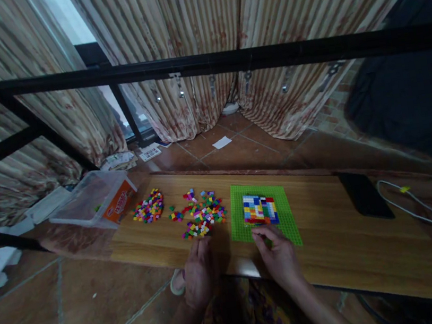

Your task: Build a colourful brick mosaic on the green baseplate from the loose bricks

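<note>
A green studded baseplate [236, 210] lies on the wooden table. On its middle stands a blocky build of small toy bricks [258, 209] in blue, white, red, yellow and other colours. My right hand [279, 255] is at the near edge of this build, thumb and forefinger pinched together; whatever sits between them is too small to make out. My left hand [199, 271] is at the near side of a loose heap of mixed bricks [207, 211]. Its fingers are curled and point down, and their tips are partly hidden. A second heap of bricks [150, 206] lies further left.
A clear plastic box [88, 198] with an orange label stands left of the heaps. A black phone-like slab [365, 195] and a white cable [418, 198] lie at the right. Beyond the table runs a black metal bar [225, 58] before striped curtains [180, 22].
</note>
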Demonstrator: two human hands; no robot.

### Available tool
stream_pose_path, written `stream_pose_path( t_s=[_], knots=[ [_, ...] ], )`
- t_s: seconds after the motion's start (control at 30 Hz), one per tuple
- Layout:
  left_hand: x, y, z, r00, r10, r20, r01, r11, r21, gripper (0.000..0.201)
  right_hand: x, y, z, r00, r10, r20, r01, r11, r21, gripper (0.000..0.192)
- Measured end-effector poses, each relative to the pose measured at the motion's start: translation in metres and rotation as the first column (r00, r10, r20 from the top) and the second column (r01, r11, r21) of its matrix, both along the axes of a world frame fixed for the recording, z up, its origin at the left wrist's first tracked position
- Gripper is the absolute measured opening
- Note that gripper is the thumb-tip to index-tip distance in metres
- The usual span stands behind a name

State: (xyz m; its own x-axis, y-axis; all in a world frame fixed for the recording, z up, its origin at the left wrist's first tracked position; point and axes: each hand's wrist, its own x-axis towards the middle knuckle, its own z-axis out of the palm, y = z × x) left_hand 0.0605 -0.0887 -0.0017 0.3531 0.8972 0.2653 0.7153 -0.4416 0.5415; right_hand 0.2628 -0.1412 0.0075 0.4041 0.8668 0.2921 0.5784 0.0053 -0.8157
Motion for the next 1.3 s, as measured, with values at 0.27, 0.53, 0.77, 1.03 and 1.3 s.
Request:
stream_pose_path(
  t_s=[0.27, 0.53, 0.77, 1.03, 1.3],
  knots=[
    [-0.03, 0.007, -0.007, 0.981, 0.19, 0.029, -0.187, 0.979, -0.082, 0.015, -0.049, 0.023, -0.015, 0.958, 0.224, 0.181, -0.208, 0.972, -0.107, 0.017],
    [-0.021, 0.01, -0.003, 0.977, 0.212, -0.014, -0.211, 0.963, -0.165, 0.018, -0.075, 0.056, -0.01, 0.916, 0.321, 0.241, -0.281, 0.941, -0.187, 0.019],
    [-0.034, 0.025, -0.008, 0.941, 0.298, 0.16, -0.277, 0.951, -0.139, 0.022, -0.076, 0.059, -0.011, 0.899, 0.324, 0.296, -0.263, 0.938, -0.227, 0.015],
    [-0.037, 0.038, -0.007, 0.936, 0.31, 0.168, -0.281, 0.944, -0.175, 0.033, -0.088, 0.069, -0.005, 0.901, 0.318, 0.296, -0.271, 0.944, -0.191, 0.019],
    [-0.035, 0.042, 0.0, 0.953, 0.27, 0.137, -0.232, 0.941, -0.245, 0.031, -0.105, 0.102, 0.001, 0.811, 0.403, 0.423, -0.338, 0.914, -0.223, 0.025]
  ],
)
